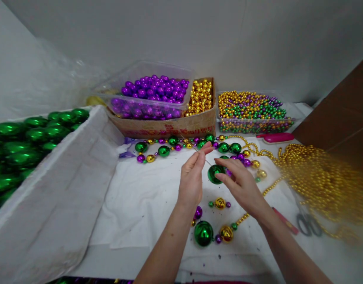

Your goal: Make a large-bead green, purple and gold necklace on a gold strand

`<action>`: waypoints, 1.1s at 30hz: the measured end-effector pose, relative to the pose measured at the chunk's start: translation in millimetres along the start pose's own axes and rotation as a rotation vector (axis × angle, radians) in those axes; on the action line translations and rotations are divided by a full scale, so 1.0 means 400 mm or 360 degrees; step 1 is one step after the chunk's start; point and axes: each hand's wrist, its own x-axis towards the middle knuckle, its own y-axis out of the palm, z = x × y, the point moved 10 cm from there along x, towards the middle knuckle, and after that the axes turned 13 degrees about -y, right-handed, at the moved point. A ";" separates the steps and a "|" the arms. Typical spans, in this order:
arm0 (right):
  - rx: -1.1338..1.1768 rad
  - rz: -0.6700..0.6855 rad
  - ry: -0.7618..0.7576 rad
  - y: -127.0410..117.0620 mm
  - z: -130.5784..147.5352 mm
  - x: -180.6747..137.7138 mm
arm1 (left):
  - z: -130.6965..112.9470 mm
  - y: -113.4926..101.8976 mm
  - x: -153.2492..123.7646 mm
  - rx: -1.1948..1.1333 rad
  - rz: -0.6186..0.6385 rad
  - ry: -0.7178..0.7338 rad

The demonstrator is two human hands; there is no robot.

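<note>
The green ball [212, 173] is between the 2 hands, its front partly covered by the right thumb; whether it is gripped or rests on the cloth [131, 193] is unclear. The left hand [191, 177] pinches a thin wire [208, 162], whose entry into the ball cannot be made out. The right hand [242, 185] has thumb and fingers parted; I cannot tell whether it holds anything. It hides some beads behind. Right, the gold strands [317, 173] blur near the scissors [308, 224]. Left, the frame cuts off a white box [66, 185].
</note>
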 end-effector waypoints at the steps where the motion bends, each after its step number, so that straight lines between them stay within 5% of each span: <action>1: 0.0101 0.0016 0.0034 0.013 -0.005 0.004 | -0.005 0.010 -0.002 -0.0023 0.0021 0.0002; 6: 0.0505 0.0013 0.0253 0.034 -0.047 0.005 | -0.021 0.031 -0.001 -0.0219 0.0105 -0.0048; 13: 0.0356 0.0108 -0.0060 0.015 0.019 0.048 | -0.026 0.056 0.012 -0.0509 0.0107 -0.0224; 18: 0.0314 -0.0062 0.0084 -0.035 0.005 0.048 | -0.014 0.059 0.005 -0.0516 0.0205 -0.0334; 25: 0.0896 -0.0412 0.0232 -0.071 0.001 0.036 | 0.109 0.140 -0.036 0.0070 0.0771 -0.0500; 33: 0.1044 -0.0731 0.0375 -0.215 -0.030 -0.021 | 0.305 0.112 -0.077 0.1037 0.0785 -0.0278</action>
